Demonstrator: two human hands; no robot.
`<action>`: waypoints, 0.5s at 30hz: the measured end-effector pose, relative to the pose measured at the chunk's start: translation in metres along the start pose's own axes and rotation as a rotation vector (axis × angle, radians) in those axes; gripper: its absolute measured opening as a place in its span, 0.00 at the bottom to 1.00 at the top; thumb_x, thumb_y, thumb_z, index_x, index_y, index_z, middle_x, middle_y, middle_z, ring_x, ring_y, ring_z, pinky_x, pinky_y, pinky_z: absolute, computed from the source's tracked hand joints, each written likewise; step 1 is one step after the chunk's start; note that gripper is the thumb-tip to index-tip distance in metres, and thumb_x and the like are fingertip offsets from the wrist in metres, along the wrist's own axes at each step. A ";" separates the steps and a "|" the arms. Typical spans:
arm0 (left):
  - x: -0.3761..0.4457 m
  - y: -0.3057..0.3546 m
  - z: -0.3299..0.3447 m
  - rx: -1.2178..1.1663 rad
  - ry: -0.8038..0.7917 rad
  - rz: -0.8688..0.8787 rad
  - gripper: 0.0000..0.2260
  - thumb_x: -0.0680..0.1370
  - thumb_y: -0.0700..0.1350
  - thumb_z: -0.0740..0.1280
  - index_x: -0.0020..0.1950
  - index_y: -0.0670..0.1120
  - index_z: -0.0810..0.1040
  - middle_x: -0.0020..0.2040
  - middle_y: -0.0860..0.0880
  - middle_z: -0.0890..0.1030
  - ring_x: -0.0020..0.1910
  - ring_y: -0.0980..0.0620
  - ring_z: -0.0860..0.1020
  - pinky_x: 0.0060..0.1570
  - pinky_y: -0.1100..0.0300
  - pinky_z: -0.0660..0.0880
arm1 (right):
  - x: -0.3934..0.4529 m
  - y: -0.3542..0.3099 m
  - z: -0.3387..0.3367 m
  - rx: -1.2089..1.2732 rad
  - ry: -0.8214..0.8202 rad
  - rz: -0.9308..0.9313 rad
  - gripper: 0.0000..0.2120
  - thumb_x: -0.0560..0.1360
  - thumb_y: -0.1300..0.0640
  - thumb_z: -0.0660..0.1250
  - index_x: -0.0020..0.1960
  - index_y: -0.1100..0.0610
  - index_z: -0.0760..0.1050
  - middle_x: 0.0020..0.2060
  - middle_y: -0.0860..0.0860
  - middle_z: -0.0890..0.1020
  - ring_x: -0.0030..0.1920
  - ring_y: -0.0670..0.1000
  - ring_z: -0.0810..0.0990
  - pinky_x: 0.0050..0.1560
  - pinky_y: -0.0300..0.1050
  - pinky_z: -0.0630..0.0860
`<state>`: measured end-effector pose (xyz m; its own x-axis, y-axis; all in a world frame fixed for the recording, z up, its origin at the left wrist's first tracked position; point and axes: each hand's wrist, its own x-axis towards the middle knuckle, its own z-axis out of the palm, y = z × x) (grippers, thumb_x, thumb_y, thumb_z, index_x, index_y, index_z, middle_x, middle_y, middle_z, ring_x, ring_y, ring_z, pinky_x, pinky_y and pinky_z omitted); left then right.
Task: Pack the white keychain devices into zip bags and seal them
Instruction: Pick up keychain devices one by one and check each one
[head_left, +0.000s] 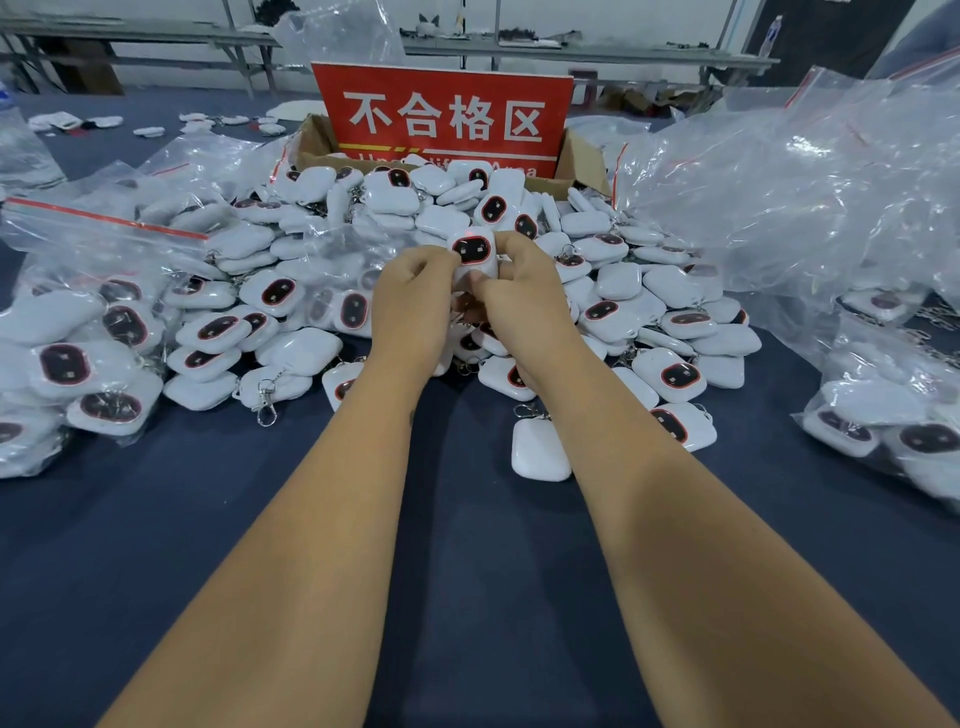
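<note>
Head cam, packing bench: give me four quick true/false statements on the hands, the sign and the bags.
1. Both hands hold one white device between them. True: left hand and right hand both have their grip on it.
2. The held device shows its dark oval face to the camera. True.
3. The sign behind the pile is blue. False: it is red with white characters, standing in a cardboard box.
4. All bags are empty. False: the filled bags at left hold devices.
</note>
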<state>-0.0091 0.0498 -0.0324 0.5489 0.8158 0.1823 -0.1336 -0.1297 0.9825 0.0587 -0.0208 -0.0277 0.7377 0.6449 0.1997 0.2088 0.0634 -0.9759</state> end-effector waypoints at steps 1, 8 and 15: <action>-0.001 0.000 0.000 0.002 0.000 0.001 0.14 0.70 0.48 0.63 0.39 0.35 0.73 0.37 0.43 0.74 0.38 0.48 0.71 0.42 0.51 0.71 | 0.000 0.001 0.000 -0.002 -0.008 0.000 0.12 0.77 0.68 0.64 0.52 0.51 0.74 0.45 0.57 0.84 0.42 0.54 0.83 0.44 0.49 0.81; -0.002 -0.002 0.000 0.051 0.015 0.022 0.12 0.73 0.49 0.64 0.37 0.41 0.72 0.33 0.46 0.71 0.35 0.50 0.69 0.39 0.54 0.68 | 0.001 0.003 0.002 -0.051 -0.020 -0.031 0.12 0.76 0.67 0.63 0.52 0.51 0.76 0.42 0.56 0.84 0.37 0.48 0.82 0.40 0.44 0.81; 0.001 -0.007 0.000 0.105 -0.014 0.056 0.13 0.76 0.49 0.64 0.33 0.45 0.73 0.34 0.46 0.75 0.37 0.49 0.73 0.43 0.49 0.74 | 0.001 0.003 0.002 -0.016 0.012 0.000 0.11 0.74 0.63 0.63 0.50 0.51 0.79 0.39 0.52 0.83 0.40 0.49 0.82 0.48 0.53 0.81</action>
<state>-0.0077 0.0519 -0.0385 0.5547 0.7977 0.2365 -0.0779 -0.2332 0.9693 0.0591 -0.0185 -0.0304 0.7451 0.6359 0.2011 0.2195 0.0510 -0.9743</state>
